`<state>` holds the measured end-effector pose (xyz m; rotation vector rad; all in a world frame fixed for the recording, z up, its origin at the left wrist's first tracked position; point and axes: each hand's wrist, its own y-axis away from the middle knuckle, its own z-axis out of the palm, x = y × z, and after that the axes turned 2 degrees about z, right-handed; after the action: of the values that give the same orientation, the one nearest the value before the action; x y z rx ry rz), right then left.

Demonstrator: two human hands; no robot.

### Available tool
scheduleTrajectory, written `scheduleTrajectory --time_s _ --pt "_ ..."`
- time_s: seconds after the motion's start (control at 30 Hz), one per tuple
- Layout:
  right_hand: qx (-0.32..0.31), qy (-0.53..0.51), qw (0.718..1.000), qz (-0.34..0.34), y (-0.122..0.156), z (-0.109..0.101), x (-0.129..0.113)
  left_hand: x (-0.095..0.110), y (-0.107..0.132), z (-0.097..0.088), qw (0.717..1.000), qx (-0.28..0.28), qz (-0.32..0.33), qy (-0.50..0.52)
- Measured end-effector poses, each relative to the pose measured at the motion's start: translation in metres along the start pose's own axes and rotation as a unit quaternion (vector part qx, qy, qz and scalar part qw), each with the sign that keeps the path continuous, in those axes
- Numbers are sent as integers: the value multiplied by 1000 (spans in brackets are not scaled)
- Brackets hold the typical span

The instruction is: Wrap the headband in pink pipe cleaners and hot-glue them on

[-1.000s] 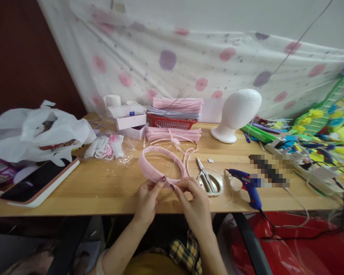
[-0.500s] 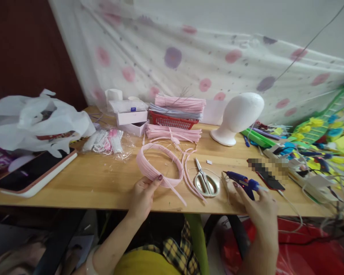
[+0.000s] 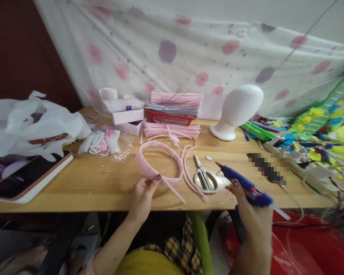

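Between thumb and fingers, my left hand [image 3: 143, 194] grips a round pink band [image 3: 145, 160] made of fuzzy strips, with one loose strip end pointing down to the right. My right hand [image 3: 250, 214] is wrapped round a blue glue gun [image 3: 243, 185], held up off the table with its nozzle pointing left and a clear glue stick [image 3: 281, 212] out of its back end. Between the hands lie a pair of scissors [image 3: 205, 177] with pale handles and some loose pink strips [image 3: 187, 177].
Behind stand a red basket [image 3: 172, 118] of pink and blue strips, white boxes [image 3: 129, 116] and a white foam head [image 3: 236, 110]. On the left are a plastic bag [image 3: 43, 122], beads [image 3: 106, 142] and a phone [image 3: 31, 175]. A power strip [image 3: 292, 162] with cables lies right.
My right hand has closed round the glue gun and lifted it off the table, its nozzle now further left. My left hand keeps the pink band in nearly the same place.
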<state>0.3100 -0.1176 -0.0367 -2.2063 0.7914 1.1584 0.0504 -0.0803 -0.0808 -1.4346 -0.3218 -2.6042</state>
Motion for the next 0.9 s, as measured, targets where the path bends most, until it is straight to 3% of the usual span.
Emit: scheduleTrajectory --time_s 0.17,0.3,0.4,0.5,0.53,0.57,0.63,0.7,0.8,0.9 --pt "49 83 995 25 -40 24 4 5 2 3 999 -31 -28 36" --pt "20 121 992 8 -54 20 16 6 3 4 998 -34 -24 37" --pt "44 122 991 -21 -38 8 19 6 4 4 998 -28 -27 43" --pt "204 38 976 -62 -9 2 9 9 5 4 997 -23 -41 61" --pt "239 -23 968 -76 1 4 3 10 5 3 996 -21 -47 71" --pt "232 -74 965 -98 10 8 -4 12 5 3 995 -18 -53 82" --pt "115 -136 967 -180 26 21 -19 15 4 2 993 -7 -65 102" --pt "-91 -134 957 -241 35 37 -34 18 3 2 990 2 -74 118" --pt "-357 -102 904 -211 39 59 -51 21 2 3 988 -6 -80 131" --pt "-460 -137 867 -138 37 70 -55 21 1 3 988 -18 -82 132"
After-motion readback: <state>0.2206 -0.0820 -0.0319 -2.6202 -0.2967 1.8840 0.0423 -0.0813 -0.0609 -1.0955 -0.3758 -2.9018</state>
